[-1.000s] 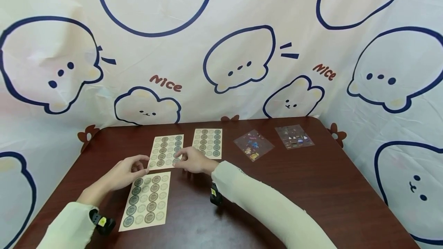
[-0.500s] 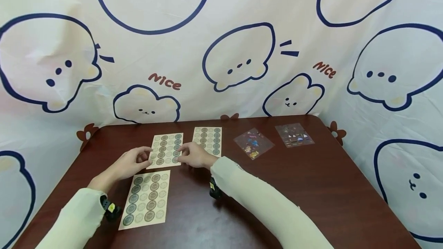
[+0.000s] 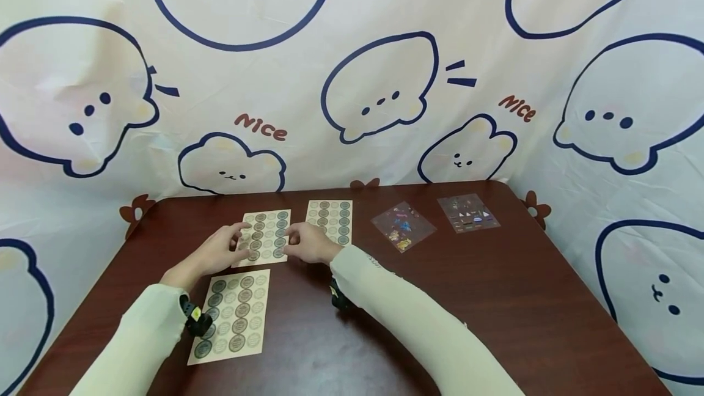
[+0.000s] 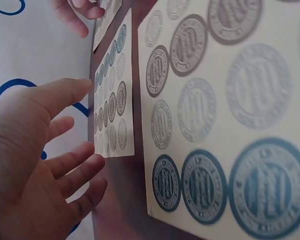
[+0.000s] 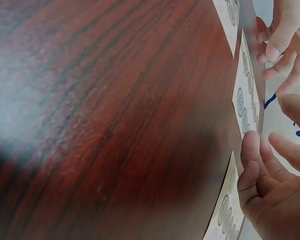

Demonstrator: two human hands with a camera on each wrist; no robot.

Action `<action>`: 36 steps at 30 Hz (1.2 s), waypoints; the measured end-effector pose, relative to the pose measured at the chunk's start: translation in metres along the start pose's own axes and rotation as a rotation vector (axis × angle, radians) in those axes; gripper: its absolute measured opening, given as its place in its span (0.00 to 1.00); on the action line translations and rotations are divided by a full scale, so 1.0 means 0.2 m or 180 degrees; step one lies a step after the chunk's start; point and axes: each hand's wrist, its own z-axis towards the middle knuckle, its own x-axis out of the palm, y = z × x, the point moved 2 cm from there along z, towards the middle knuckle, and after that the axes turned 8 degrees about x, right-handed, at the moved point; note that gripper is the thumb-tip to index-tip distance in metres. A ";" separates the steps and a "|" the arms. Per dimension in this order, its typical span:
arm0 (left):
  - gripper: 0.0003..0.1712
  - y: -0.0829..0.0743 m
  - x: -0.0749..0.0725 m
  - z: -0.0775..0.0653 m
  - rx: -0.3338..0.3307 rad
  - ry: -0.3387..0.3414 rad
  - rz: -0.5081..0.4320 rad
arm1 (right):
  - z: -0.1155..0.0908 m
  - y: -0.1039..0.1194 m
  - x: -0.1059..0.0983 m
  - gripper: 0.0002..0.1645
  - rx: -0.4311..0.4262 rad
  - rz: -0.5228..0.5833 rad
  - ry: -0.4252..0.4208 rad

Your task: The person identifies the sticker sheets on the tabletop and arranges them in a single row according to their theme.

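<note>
Backdrop (image 3: 299, 90): "Nice" (image 3: 261, 127) twice; hands (image 3: 217, 250) (image 3: 309, 243) flank seal-printed sheet (image 3: 266, 238); lettering (image 3: 260, 217) blurred

3 cream sheets (image 3: 267, 237), 2 clear sheets (image 3: 404, 227)

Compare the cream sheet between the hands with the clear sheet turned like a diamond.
The cream sheet looks opaque; the clear sheet lets the table show through. The cream sheet carries round seals in rows, while the clear sheet has small colourful shapes. The cream sheet is between the left hand and the right hand; the clear sheet lies away from both. Both are on the table.
</note>
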 end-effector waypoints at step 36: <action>0.53 0.09 0.00 0.04 -0.0222 0.0417 -0.0193 | 0.09 0.00 0.05 0.49 0.0420 -0.0711 0.0247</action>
